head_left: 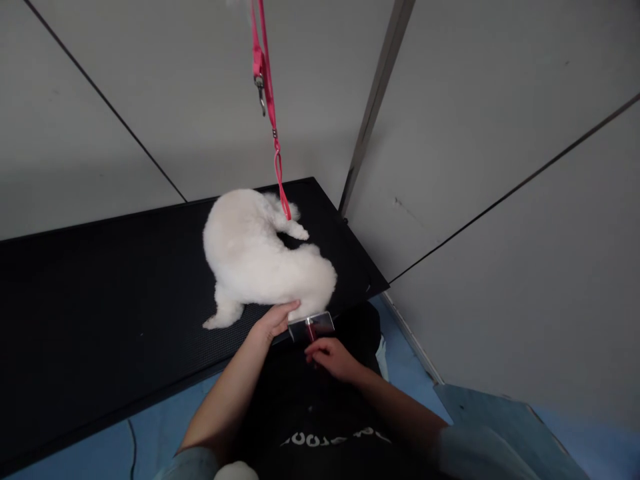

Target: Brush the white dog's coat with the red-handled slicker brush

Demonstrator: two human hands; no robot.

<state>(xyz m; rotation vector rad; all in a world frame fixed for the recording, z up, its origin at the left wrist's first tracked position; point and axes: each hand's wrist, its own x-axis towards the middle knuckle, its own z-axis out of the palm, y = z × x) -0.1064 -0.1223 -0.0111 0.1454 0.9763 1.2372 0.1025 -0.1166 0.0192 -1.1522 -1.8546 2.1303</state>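
A white fluffy dog (pixel 255 260) is curled on the black table (pixel 100 300), one leg reaching toward the table's front edge. My left hand (pixel 277 320) holds the dog at its near side, the thumb on the fur and the other fingers partly hidden beneath. In my right hand (pixel 333 357) is a slicker brush (pixel 311 327) with a red handle and a wide metal head, gripped by the handle. The brush head is close against the fur beside my left hand; whether the bristles touch it I cannot tell.
A pink grooming loop (pixel 281 180) hangs from above with its lower end at the dog; a metal clip (pixel 261 95) dangles from the strap. Grey wall panels (pixel 500 280) border the table behind and at right. A cable (pixel 133 447) lies on the blue floor (pixel 167 410).
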